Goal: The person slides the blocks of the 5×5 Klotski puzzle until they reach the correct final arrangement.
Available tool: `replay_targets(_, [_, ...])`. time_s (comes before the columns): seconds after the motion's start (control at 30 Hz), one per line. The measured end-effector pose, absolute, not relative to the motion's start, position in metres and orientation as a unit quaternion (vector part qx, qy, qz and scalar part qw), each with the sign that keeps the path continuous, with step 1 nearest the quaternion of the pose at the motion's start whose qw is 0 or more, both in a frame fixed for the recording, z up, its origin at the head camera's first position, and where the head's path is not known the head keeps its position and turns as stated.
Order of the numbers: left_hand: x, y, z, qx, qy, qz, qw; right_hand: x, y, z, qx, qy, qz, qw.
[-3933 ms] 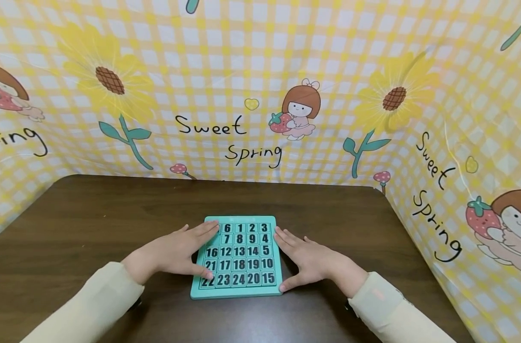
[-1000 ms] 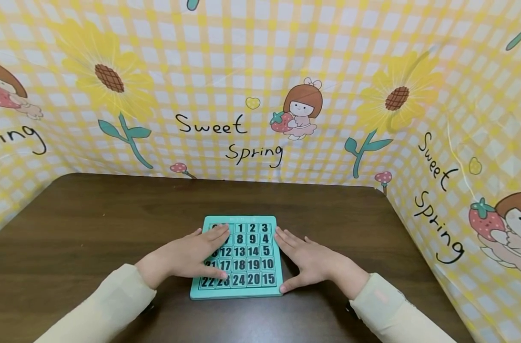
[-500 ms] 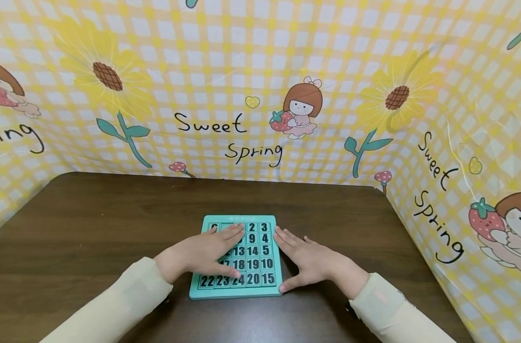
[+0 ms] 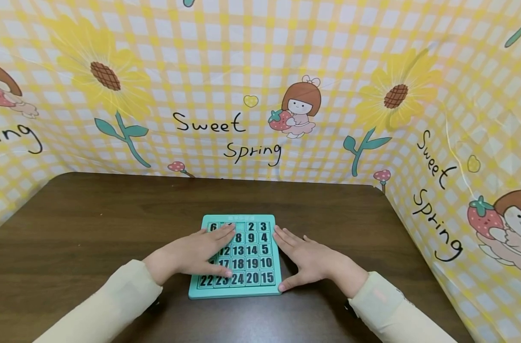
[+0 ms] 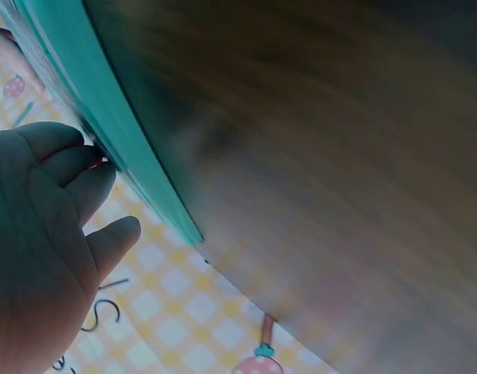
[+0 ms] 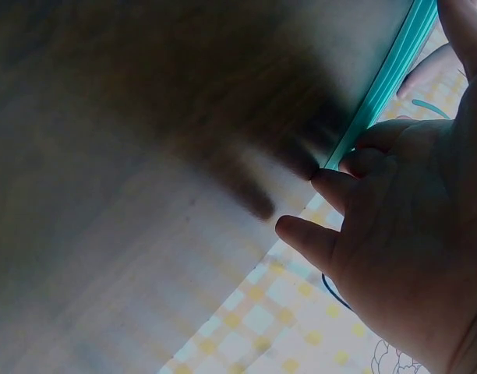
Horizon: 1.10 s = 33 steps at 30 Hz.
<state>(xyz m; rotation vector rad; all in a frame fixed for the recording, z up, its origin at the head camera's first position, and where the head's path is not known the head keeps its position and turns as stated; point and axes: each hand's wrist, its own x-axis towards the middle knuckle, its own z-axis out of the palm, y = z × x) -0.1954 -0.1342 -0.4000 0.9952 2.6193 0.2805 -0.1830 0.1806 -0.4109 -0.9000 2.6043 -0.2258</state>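
Note:
A turquoise sliding number puzzle (image 4: 260,290) lies flat on the table. My left hand (image 4: 190,252) stretches over its left columns, with fingertips on the half-covered 1 tile (image 4: 230,225). Right of that tile shows a bare slot (image 4: 240,227) in the top row, followed by 2 and 3. The 6 tile (image 4: 213,226) fills the top left corner. Several tiles further down on the left are hidden under the hand. Against the right edge rests my right hand (image 4: 309,259), fingers straight, thumb by the lower corner. Both wrist views show the puzzle's side edge beside extended fingers.
The dark wooden table (image 4: 127,209) spreads around the puzzle. A yellow checked cloth (image 4: 226,62) with flowers and lettering hangs behind it and along both sides.
First the 6 tile, then the 1 tile has slid one place left, so the bare slot is now third in the top row. My left hand went right, then back left. The right hand stayed.

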Motion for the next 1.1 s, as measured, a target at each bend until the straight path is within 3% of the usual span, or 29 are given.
replay_targets(0.3, [-0.190, -0.145, -0.400, 0.348, 0.919, 0.109, 0.149, -0.184, 0.180, -0.409, -0.322, 0.925, -0.080, 0.187])
replay_targets(0.8, [-0.200, -0.095, -0.396, 0.389, 0.907, 0.067, 0.148, -0.183, 0.181, -0.409, -0.316, 0.925, -0.093, 0.192])
replay_targets(1.1, [-0.207, -0.090, -0.399, 0.384, 0.907, 0.056, 0.164, -0.183, 0.180, -0.409, -0.322, 0.924, -0.085, 0.187])
